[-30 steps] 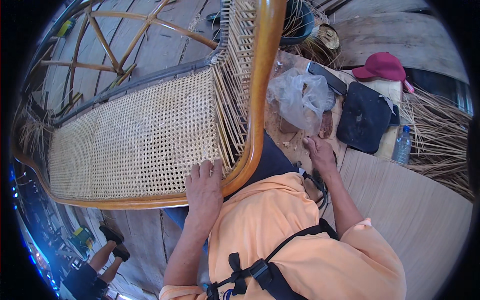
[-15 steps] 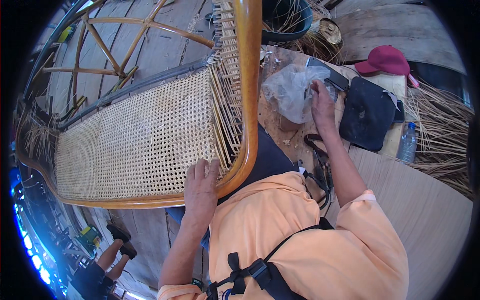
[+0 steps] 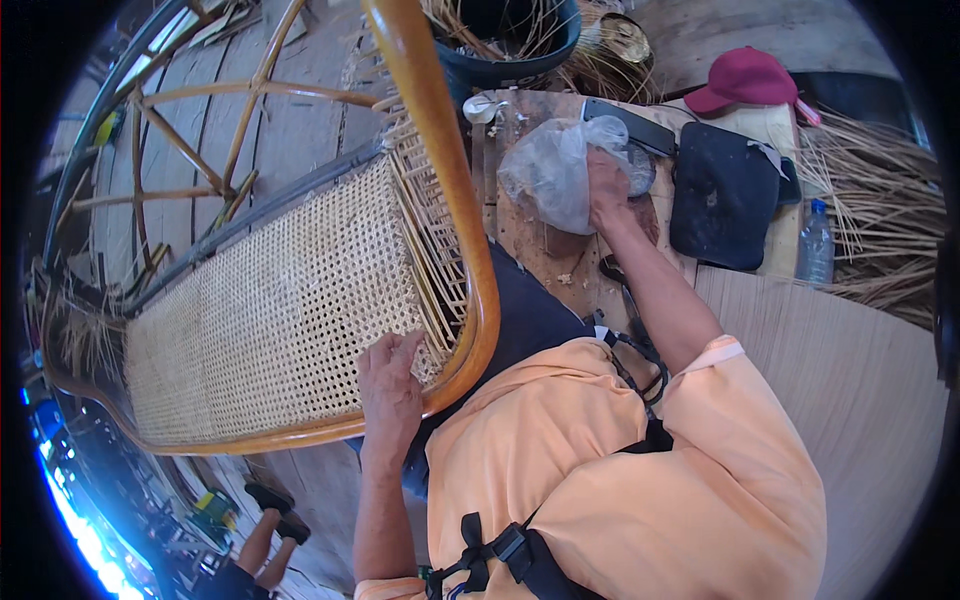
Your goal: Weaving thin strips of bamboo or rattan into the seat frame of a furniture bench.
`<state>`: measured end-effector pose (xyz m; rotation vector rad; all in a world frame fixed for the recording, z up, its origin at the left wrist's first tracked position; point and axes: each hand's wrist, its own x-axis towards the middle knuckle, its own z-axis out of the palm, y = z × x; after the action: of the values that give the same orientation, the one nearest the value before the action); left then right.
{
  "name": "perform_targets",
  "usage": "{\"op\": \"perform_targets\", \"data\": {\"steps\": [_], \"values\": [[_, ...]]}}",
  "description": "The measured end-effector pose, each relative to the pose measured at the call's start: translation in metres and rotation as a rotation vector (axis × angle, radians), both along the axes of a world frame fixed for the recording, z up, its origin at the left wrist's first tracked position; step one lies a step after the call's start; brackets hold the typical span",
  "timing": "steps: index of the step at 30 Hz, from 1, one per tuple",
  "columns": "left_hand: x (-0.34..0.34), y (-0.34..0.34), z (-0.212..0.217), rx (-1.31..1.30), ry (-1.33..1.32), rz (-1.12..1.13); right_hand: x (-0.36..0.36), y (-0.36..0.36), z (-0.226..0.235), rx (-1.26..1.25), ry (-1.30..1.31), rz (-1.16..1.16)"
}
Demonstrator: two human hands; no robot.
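Observation:
A rattan frame (image 3: 478,290) with a glossy orange-brown rim leans across my lap on the left, filled with a woven cane panel (image 3: 270,320). Loose cane strands (image 3: 425,220) run along the panel's right edge. My left hand (image 3: 392,390) lies over the near rim, its fingers bent onto the cane by the corner. On the wooden board at the right, my right hand (image 3: 610,190) reaches into a crumpled clear plastic bag (image 3: 555,175). Its fingertips are hidden in the bag, so what they touch cannot be seen.
Beyond the bag lie a dark phone-like device (image 3: 635,128), a black flat pad (image 3: 725,195), a maroon cap (image 3: 745,80) and a plastic bottle (image 3: 816,245). A dark tub (image 3: 510,70) holds cane scraps. Cane bundles (image 3: 880,210) lie far right. Another person's legs (image 3: 270,540) show lower left.
My right hand has gone down into the plastic bag from beside it. The left hand's fingers have bent more on the cane. The view has shifted, with the frame now further left.

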<state>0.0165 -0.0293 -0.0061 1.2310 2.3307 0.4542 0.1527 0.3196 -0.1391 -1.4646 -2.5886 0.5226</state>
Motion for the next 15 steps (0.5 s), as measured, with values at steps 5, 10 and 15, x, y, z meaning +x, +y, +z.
{"op": "perform_targets", "data": {"steps": [5, 10, 15], "values": [[0.004, -0.002, -0.001, 0.029, 0.001, 0.044, -0.023, 0.011, -0.026, 0.014, -0.013, -0.143], [0.010, 0.001, -0.003, 0.096, -0.003, 0.093, -0.008, 0.006, 0.013, -0.113, 0.158, -0.166], [0.005, -0.006, -0.003, 0.129, -0.017, 0.120, 0.017, 0.013, 0.011, -0.343, 0.429, -0.204]]}}
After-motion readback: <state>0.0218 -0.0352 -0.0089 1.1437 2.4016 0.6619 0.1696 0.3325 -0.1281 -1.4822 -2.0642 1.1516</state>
